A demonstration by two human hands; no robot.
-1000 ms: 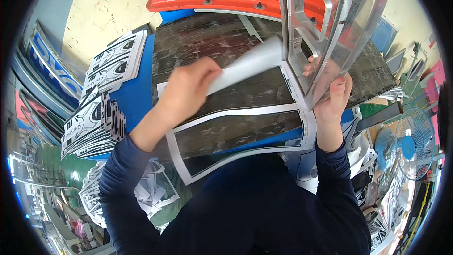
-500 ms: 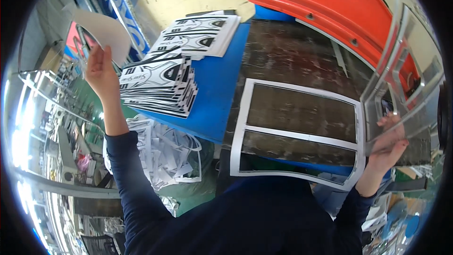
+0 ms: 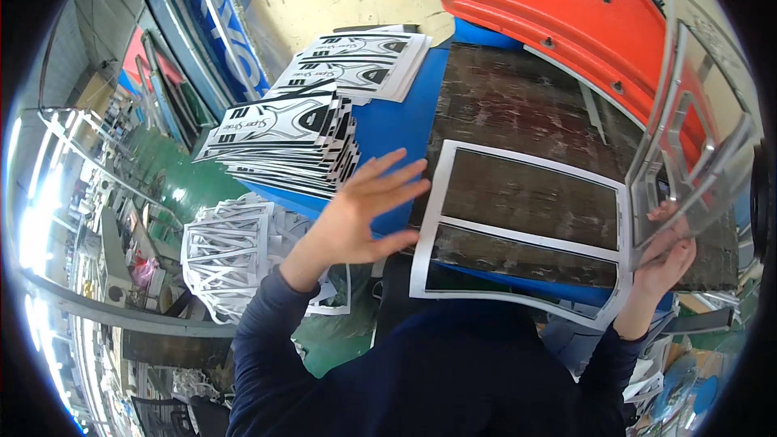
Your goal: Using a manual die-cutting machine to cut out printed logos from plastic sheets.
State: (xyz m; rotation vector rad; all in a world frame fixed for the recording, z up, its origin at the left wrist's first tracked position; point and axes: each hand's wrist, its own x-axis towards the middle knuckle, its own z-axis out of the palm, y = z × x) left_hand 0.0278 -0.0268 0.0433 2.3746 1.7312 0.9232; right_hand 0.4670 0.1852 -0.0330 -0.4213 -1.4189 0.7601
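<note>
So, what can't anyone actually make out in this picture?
In the head view:
- Right hand: the fingers behind the clear panel are blurred through it, so exactly how they sit is unclear.
- White offcuts: partly hidden by the left hand's forearm.
- Red machine part: its top is cut off by the upper edge.
- Pink item, far left: too small to identify.

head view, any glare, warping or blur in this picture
Head view, left edge: lights blown out to white; head view, corners: black, with things near the fisheye rim looking bent; head view, centre: white cut-out sheet fairly crisp, left hand perhaps slightly soft; head view, right: right hand partly seen through the clear panel
</note>
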